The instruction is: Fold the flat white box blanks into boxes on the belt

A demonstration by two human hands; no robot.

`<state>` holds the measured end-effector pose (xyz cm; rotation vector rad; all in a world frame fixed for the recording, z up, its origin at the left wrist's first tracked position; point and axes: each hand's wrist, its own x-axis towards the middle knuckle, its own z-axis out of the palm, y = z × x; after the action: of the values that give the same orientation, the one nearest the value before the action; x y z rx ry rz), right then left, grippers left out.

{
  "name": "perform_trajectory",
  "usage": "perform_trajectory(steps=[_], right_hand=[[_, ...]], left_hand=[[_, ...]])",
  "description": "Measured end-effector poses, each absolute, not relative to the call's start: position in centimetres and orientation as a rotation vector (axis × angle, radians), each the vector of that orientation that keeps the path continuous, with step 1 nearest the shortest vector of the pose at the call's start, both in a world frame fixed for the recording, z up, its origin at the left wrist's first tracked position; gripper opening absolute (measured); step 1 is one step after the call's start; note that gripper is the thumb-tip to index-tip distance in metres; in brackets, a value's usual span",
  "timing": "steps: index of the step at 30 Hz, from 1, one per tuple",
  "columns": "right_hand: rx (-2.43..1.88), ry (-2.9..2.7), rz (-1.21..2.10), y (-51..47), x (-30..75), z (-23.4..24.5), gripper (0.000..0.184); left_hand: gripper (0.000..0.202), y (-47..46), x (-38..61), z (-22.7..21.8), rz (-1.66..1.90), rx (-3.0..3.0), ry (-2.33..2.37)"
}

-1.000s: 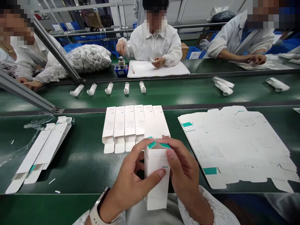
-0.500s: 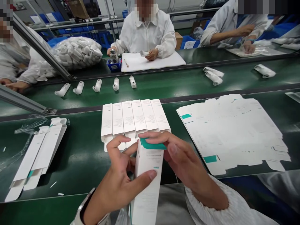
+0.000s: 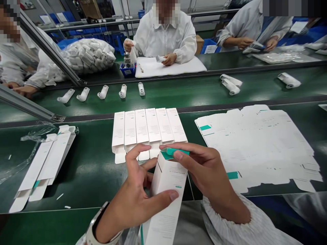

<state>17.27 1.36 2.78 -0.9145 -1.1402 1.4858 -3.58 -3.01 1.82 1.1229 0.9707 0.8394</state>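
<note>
Checking the held piece: white carton [image 3: 166, 194] sits tilted in both hands, top end pointing at the row of flat cartons [image 3: 143, 127], lower end running past the near edge of the green surface [image 3: 94, 170] toward the body and out of frame. Right hand [image 3: 201, 170] clamped on the top end, thumb pressing the teal-edged flap [image 3: 175, 152], fingers partly hidden on the far side. Left hand [image 3: 135, 194] wrapped around the side, thumb across the front face, index finger raised just short of the row. Flap looks part-way in, but can't tell from this angle if it's seated.

Risks: thumb pressure on the flap edge could crease the board or scuff the teal print. If the flap misses its opening, it could buckle. Long overhang past the surface edge means a loose left grip could let the carton swing and drop. Clearance to the row is small, so knuckles or the carton's top could knock it out of line or bend its loose tabs [image 3: 120, 158]. Two more cartons [image 3: 46, 166] lie left of the row on plastic film [image 3: 33, 136]; die-cut sheet [image 3: 255, 146] lies right of it, near the right hand.
</note>
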Motion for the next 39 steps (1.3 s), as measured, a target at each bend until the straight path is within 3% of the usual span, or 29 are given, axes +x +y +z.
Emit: perform_trajectory(steps=[7, 15, 19, 21, 25, 30, 32, 35, 37, 39], right_hand=[[-0.785, -1.268, 1.468, 1.4, 17.9, 2.8, 0.018], [-0.736, -1.551, 1.367, 1.1, 18.4, 2.1, 0.045], [-0.904, -1.314, 1.697, 0.2, 16.8, 1.0, 0.08], [-0.932, -1.138, 1.764, 0.4, 15.6, 0.3, 0.08], [-0.957, -0.937, 1.442, 2.2, 13.6, -0.4, 0.056], [-1.05, -1.056, 1.318, 4.2, 14.6, 0.0, 0.044], [-1.211, -1.244, 1.08, 4.7, 17.2, -0.2, 0.04], [-1.631, -1.564, 0.377, 5.1, 22.8, -1.8, 0.051], [-1.964, -1.688, -0.001, 5.0, 26.2, -3.7, 0.074], [-2.178, -1.787, -0.17, 4.7, 28.6, -5.8, 0.093]], left_hand=[[0.076, -2.5, -3.3, 1.9, 0.89, 1.109, 0.901], [0.035, -2.7, -2.8, 1.1, 1.057, 1.164, 0.852], [0.041, -2.3, -2.9, 1.5, 1.223, 1.086, 1.155], [0.056, -2.4, -2.6, 1.7, 1.245, 1.121, 1.418], [0.081, -2.8, -1.9, 1.2, 0.983, 1.214, 1.617], [0.064, -0.8, -3.9, 0.4, 1.131, 1.361, 1.685], [0.066, 0.9, -6.1, 0.9, 1.225, 1.384, 1.889], [0.075, 3.3, -9.1, 1.7, 1.044, 1.281, 2.153], [0.083, 4.3, -10.2, 1.7, 0.895, 1.219, 2.237], [0.093, 4.7, -10.5, 1.3, 0.836, 1.171, 2.27]])
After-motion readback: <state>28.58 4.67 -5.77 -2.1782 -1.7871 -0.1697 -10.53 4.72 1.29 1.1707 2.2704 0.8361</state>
